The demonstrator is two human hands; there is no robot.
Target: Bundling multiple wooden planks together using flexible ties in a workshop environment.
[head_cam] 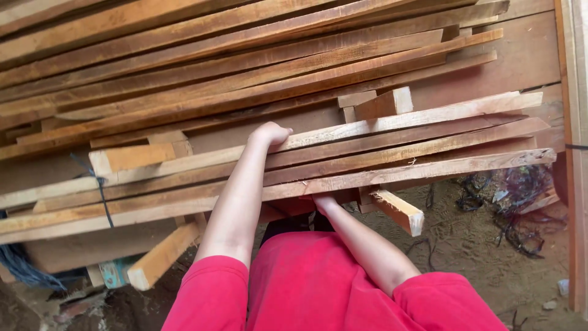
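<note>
Single head-worn view, looking steeply down at close range.

The camera sits above the red-sleeved wearer, facing down and forward over both bare arms onto a stack of long, rough-sawn brown wooden boards (pixel 367 132) that fills the upper two thirds of the frame. Sandy dirt ground (pixel 478 257) shows at lower right. The boards lie within arm's reach. There is no second view to overlap with.

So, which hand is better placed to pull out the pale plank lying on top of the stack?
The left hand, probably. It already curls over the far edge of that pale plank. The right hand sits lower, under the front planks, mostly hidden.
</note>
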